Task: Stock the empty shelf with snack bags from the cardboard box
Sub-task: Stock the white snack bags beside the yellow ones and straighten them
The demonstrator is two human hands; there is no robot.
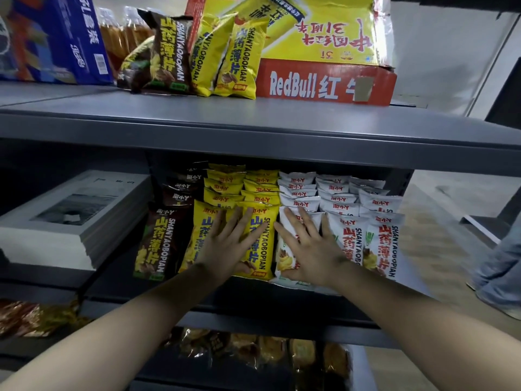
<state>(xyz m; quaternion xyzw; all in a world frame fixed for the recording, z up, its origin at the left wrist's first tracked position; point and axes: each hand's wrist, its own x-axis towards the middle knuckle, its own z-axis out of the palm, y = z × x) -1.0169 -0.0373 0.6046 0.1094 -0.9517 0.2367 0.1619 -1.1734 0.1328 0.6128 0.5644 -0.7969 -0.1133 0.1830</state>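
Both hands spread flat on the middle shelf's (253, 286) front row, left hand (228, 244) on a yellow bag (258, 238), right hand (307, 246) on a white bag (287, 255); best push evenly so rows stay upright.

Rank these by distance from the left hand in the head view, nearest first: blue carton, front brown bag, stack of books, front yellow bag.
1. front yellow bag: under the left hand, touching it.
2. front brown bag: next row left, same shelf.
3. stack of books: farther left, same shelf.
4. blue carton: upper shelf, far left.
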